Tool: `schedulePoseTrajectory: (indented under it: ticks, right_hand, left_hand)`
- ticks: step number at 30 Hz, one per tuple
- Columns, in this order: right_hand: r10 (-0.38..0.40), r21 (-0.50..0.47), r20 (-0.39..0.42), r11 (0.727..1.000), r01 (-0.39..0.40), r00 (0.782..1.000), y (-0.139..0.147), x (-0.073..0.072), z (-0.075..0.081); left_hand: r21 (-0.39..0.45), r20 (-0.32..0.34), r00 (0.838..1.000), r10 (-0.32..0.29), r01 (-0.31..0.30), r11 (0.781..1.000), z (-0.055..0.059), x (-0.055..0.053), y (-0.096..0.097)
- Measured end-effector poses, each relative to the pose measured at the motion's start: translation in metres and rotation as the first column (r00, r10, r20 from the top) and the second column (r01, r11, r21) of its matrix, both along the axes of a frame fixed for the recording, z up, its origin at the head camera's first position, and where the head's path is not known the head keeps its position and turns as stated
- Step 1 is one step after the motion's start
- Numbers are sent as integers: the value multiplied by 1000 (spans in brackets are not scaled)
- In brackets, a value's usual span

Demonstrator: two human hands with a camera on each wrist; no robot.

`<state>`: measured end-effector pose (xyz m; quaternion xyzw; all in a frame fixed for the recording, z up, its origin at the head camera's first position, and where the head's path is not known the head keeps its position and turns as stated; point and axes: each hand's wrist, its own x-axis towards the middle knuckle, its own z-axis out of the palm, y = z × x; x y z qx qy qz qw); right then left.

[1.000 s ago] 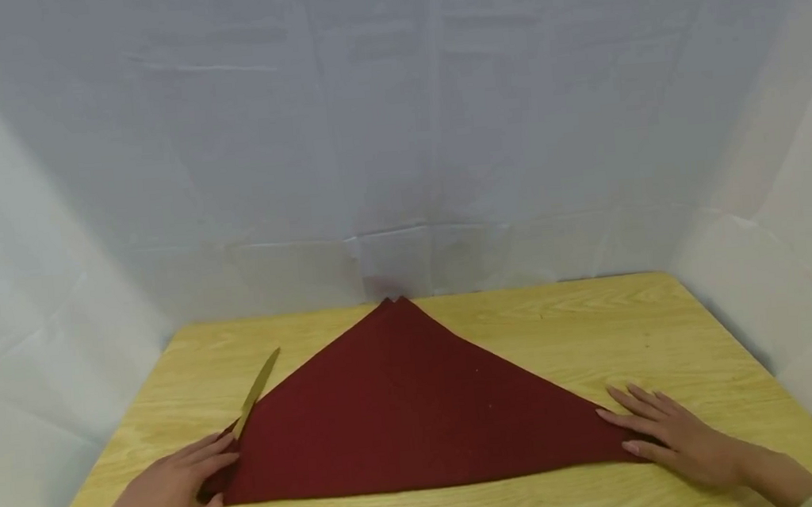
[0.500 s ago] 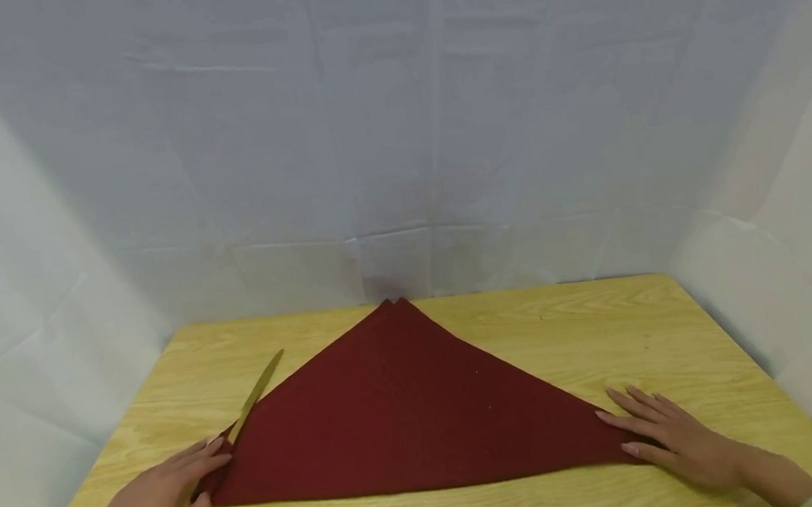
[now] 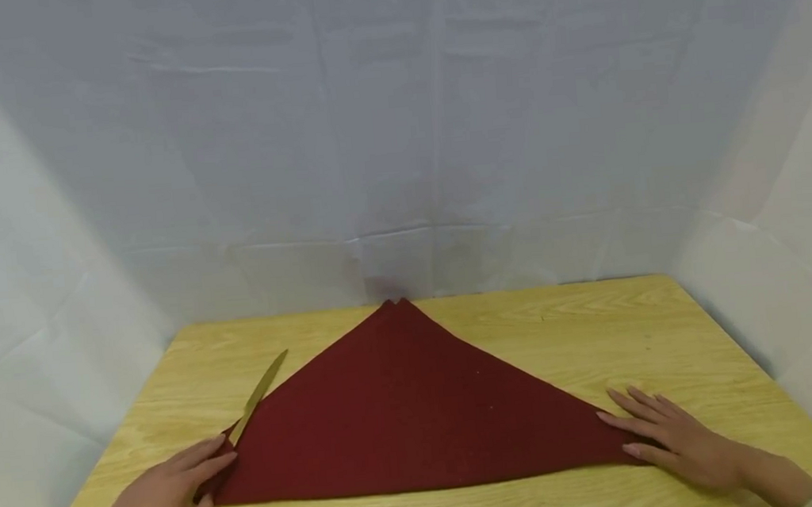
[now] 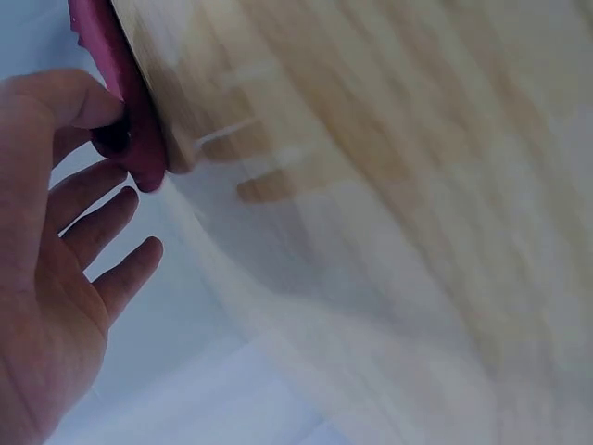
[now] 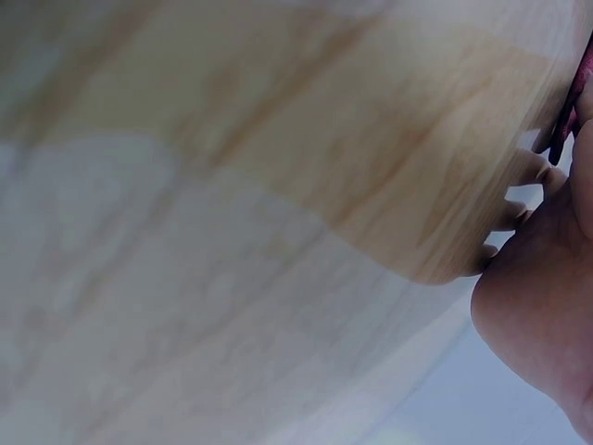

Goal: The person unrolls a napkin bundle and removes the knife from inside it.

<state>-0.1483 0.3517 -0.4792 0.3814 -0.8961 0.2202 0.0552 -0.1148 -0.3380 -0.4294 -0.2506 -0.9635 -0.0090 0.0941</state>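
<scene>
A dark red cloth (image 3: 390, 414) lies on the table as a broad triangle, with its two close-set tips at the back. At its left corner, my left hand (image 3: 156, 496) holds the fabric between thumb and fingers. In the left wrist view, thumb and index finger pinch a rolled bit of the red cloth (image 4: 139, 139), while the other fingers stand loose. My right hand (image 3: 681, 439) rests with spread, straight fingers on the right corner. A narrow, pointed olive-gold strip (image 3: 266, 380) crosses the cloth's left slanted edge beside my left fingertips.
The light wood table (image 3: 598, 334) reaches back to a pale hanging sheet (image 3: 397, 143). More white sheeting (image 3: 802, 286) hangs at both sides, close to the table edges. The cloth's long straight edge runs near the front of the table.
My left hand has shifted slightly left, and the cloth's left corner shows a little more fold at the fingers. The olive-gold strip's tip has moved slightly right. My right hand has stayed in place.
</scene>
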Motion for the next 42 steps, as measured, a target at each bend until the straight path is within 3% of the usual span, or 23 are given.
schedulePoseTrajectory:
  ticks: [8,17,30,33,38,40,42]
  right_hand:
    - [1,7,-16,1000,-1,1000,-1,-1,-2]
    - [0,2,10,1000,0,1000,-1,-1,0]
    - [-5,8,-11,1000,5,1000,0,-1,0]
    - [-4,7,0,1000,4,1000,0,-1,0]
    - [-5,-4,22,1000,5,1000,-1,0,2]
    - [-5,-8,25,1000,5,1000,-2,1,2]
    - [-4,-9,22,1000,4,1000,-2,1,3]
  left_hand:
    - [-42,60,996,-63,66,997,3,-3,7]
    - [-44,95,993,-71,76,996,7,-6,5]
    - [-54,-2,996,-93,93,994,2,-8,-3]
    - [-49,-62,993,-102,99,994,-1,-6,-7]
    - [-14,-207,971,-117,116,993,-4,-3,-14]
    - [10,-218,971,-101,105,994,-5,-2,-16]
    - [39,-187,980,-66,75,996,-4,0,-16]
